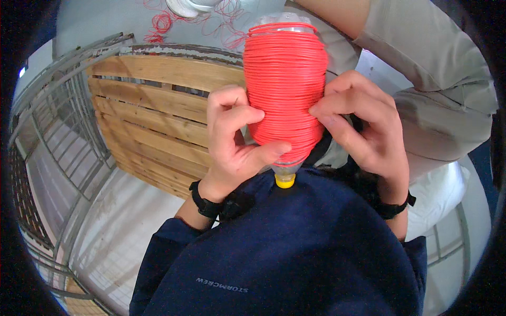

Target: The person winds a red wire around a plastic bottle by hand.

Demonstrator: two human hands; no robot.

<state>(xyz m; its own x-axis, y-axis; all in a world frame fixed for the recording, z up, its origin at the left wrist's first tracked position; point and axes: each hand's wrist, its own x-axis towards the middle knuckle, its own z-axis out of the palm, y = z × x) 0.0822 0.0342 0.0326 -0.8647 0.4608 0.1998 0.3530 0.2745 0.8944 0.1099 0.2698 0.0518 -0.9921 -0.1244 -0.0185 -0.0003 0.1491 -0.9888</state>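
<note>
A clear plastic bottle (285,167) with a yellow cap (284,181) points its neck toward my body. Red cord (284,73) is wound round it in close turns, covering nearly all of its side. My left hand (232,131) grips the wound bottle from the left, thumb near the neck end and fingers curled against the cord. On the right side, my right hand (363,121) pinches at the cord with thumb and forefinger. Whether a loose strand lies between those fingertips is too small to tell. The bottle's clear base shows at the far end.
Left of the bottle lies a wooden slatted panel (158,105) beside metal railings (63,137). Tangled thin red strands (161,23) and a white round object (184,6) are at the far edge. A leg in beige trousers (437,52) is at the right, above a white bag (435,195).
</note>
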